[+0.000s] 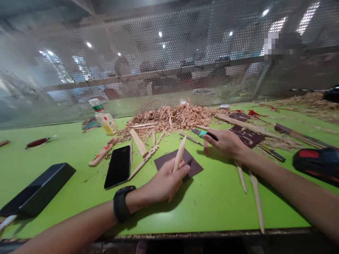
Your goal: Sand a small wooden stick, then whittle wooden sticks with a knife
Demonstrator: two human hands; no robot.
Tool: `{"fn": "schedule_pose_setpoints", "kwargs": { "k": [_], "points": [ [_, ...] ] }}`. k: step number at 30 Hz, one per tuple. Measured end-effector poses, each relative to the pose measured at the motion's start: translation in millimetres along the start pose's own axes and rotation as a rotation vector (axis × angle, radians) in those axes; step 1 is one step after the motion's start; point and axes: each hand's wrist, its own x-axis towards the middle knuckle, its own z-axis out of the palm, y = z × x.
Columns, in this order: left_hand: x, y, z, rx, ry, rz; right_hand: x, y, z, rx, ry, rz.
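Observation:
My left hand is closed round a pale, pointed wooden stick, its tip aimed up and away from me. Under that hand lies a dark brown square of sandpaper. To the right, my right hand grips a utility knife with a teal and black handle, its blade end towards the left. Beside the knife rest a thin metal tool and a small wooden piece. Two carved wooden pieces, one a slim pointed stick, lie below my right forearm.
A heap of wood shavings spreads along the perforated screen. On the green table are a phone, a bottle, a black tray, a notched stick and a black-and-red device.

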Motion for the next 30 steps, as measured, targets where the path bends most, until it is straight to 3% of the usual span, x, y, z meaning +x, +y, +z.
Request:
{"fn": "schedule_pose_setpoints", "kwargs": {
  "k": [3, 8, 11, 13, 17, 20, 23, 30],
  "points": [
    [5.0, 0.6, -4.2, -0.046, 0.041, 0.015, -2.6, -13.2, 1.9, 0.043, 0.002, -0.115],
    [7.6, 5.2, -6.8, -0.058, 0.032, 0.035, -10.0, -45.6, 20.8, 0.009, -0.185, -0.271],
    [6.4, 7.2, -5.9, -0.019, 0.01, 0.016, -12.1, -50.8, 26.8, 0.0, -0.225, -0.333],
    [4.9, 7.0, -5.0, -0.018, 0.001, 0.005, -9.9, -44.1, 25.3, -0.002, -0.203, -0.314],
    [1.0, 4.7, -1.3, -0.065, -0.056, -0.045, -2.0, -14.1, 9.8, -0.007, -0.126, -0.092],
    [0.8, 3.8, 0.0, -0.07, -0.08, -0.055, -0.4, -1.9, 0.8, 0.025, -0.107, -0.041],
    [3.7, 4.4, -2.7, -0.075, -0.025, -0.019, -2.8, -12.1, 5.4, 0.064, -0.086, -0.096],
    [6.5, 4.8, -7.1, -0.101, -0.025, 0.001, -11.7, -42.0, 25.1, 0.006, -0.204, -0.319]
  ]
}}
